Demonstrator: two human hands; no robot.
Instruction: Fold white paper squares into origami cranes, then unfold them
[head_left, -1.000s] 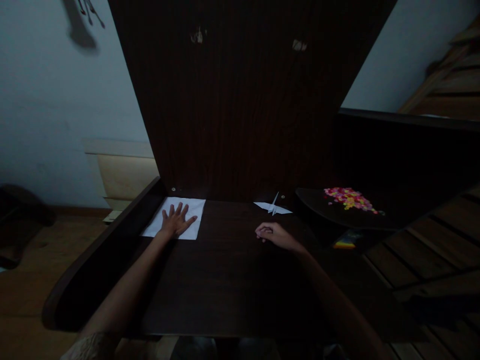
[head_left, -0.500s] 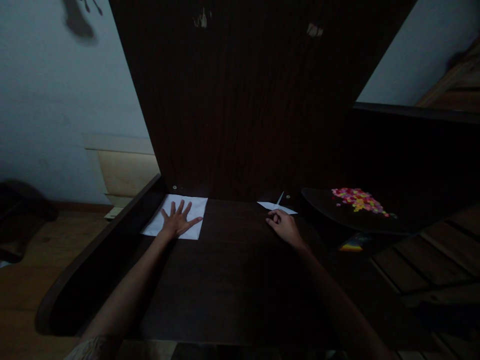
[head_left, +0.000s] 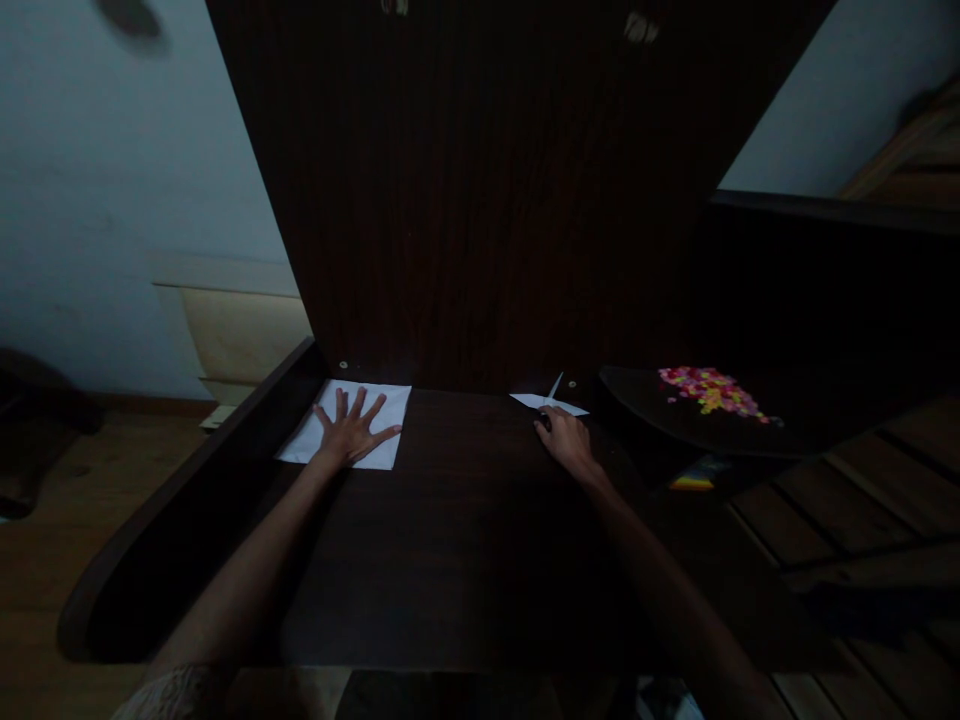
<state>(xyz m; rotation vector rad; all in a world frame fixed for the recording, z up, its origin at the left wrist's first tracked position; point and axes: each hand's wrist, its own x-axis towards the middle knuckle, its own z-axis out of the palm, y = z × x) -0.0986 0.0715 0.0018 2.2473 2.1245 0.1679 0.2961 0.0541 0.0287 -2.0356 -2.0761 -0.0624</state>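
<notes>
My left hand (head_left: 349, 436) lies flat with fingers spread on a white sheet of paper (head_left: 382, 455) at the left end of the dark desk. Farther right, against the back panel, is a folded white paper piece (head_left: 568, 406) with two pointed wings and a thin upright spike, like an origami bird. My right hand (head_left: 566, 437) is at its near edge, with curled fingers touching the paper. The fingertips are partly hidden in the dim light, so how firmly they grip does not show.
A raised rounded shelf (head_left: 637, 405) at the right carries a heap of small pink, red and yellow pieces (head_left: 712, 390). Below it shows a rainbow-coloured item (head_left: 694, 482). The desk's raised side board (head_left: 187, 500) borders the left. A tall dark panel (head_left: 480, 200) rises behind.
The right hand has moved slightly up against the folded paper, its fingers now over the near edge. The left hand stays flat on the sheet. The whole view has shifted a little.
</notes>
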